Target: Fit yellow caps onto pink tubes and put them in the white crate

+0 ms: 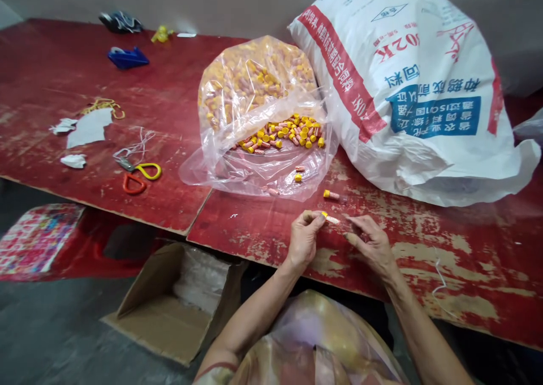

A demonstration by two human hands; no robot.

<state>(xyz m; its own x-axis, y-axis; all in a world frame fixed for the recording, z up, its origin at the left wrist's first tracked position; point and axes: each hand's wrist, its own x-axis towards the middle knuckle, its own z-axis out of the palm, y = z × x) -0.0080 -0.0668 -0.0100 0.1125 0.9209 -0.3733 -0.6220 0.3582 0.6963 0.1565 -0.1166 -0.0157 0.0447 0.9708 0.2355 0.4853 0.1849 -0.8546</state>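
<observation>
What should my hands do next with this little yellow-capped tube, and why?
Probably bring the right hand onto the free end of the tube. The left hand pinches it at the yellow cap, while the right fingertips sit just beside it, apparently not touching. Another tube lies loose by the clear bag.

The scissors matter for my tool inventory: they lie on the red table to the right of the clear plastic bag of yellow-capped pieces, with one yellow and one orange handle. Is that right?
Not quite. The head view shows the scissors lying to the left of the clear plastic bag, not the right. The rest holds: they lie on the red table, with one yellow and one orange handle.
</observation>
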